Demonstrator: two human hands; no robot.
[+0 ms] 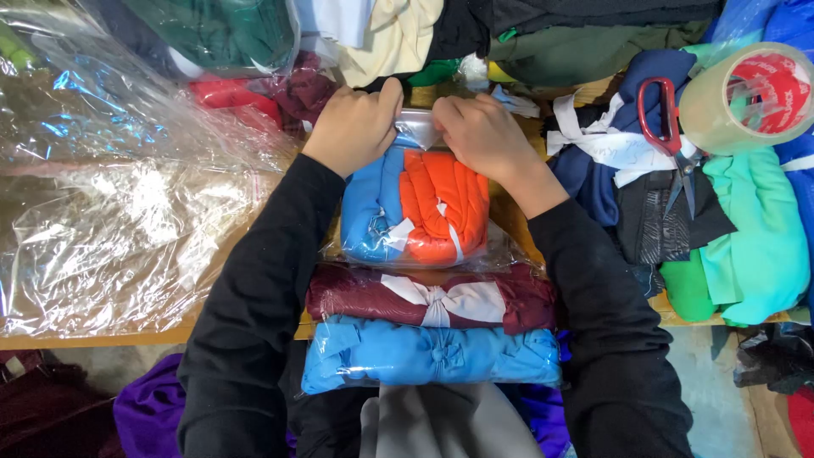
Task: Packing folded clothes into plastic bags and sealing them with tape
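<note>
Left grip [354,125]: closed, pinching the top edge of the clear bag [415,203].
Right grip [482,134]: closed on the same edge (knuckles nearly meeting the left).
Bag: blue and orange cloth inside, lying on the worktop [93,339].
Below it: maroon bundle [428,298], then blue bundle [428,354].
Right side: red-handled scissors [670,136], tape roll [746,97].

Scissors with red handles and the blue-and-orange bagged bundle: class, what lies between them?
In the head view, the right hand and its black sleeve lie between the scissors and the bagged bundle, along with a strip of wooden table.
</note>
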